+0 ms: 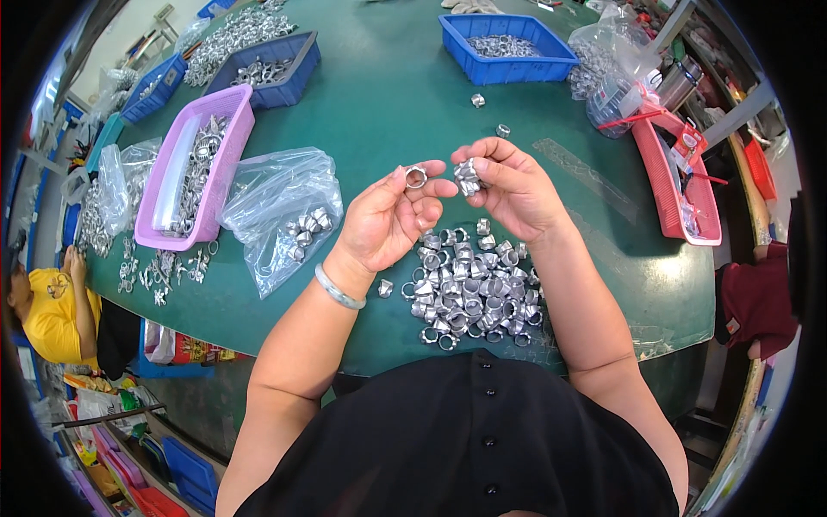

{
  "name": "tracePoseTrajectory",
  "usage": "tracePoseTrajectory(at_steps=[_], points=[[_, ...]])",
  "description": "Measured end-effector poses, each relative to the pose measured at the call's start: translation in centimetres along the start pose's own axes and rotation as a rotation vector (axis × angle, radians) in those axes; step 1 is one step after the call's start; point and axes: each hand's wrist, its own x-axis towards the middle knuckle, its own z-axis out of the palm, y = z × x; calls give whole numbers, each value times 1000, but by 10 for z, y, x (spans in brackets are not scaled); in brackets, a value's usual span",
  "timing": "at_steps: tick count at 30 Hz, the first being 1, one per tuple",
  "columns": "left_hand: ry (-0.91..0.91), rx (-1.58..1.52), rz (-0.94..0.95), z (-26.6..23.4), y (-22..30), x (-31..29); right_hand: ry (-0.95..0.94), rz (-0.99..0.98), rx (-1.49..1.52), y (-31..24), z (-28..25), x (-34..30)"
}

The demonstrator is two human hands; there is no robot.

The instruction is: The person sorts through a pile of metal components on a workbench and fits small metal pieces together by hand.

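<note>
Between the thumb and forefinger of my left hand [383,215] is one silvery metal ring [416,177], its round opening facing up toward me. Close beside it, my right hand [517,189] pinches a small cluster of similar metal rings [466,177] in its fingertips. Both hands are raised over the green table, just beyond a heap of loose metal rings [474,289]. One stray ring [385,289] lies left of the heap, below my left wrist. Two more, a ring [503,131] and another ring [478,101], rest past my right hand.
Left of my hands lies a clear plastic bag [280,207] with several rings on it. Beyond it stand a pink basket [237,108] and a dark blue bin [301,65] of metal parts. A blue bin [508,69] is at the far side, a red basket [663,181] at right.
</note>
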Motion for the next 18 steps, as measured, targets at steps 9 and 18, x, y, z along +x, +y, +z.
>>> tracePoseTrajectory(at_steps=[9, 18], points=[[225, 237, 38, 3, -4, -1, 7, 28, -53, 7, 3, 0], [374, 504, 77, 13, -14, 1, 109, 54, -178, 15, 8, -1]])
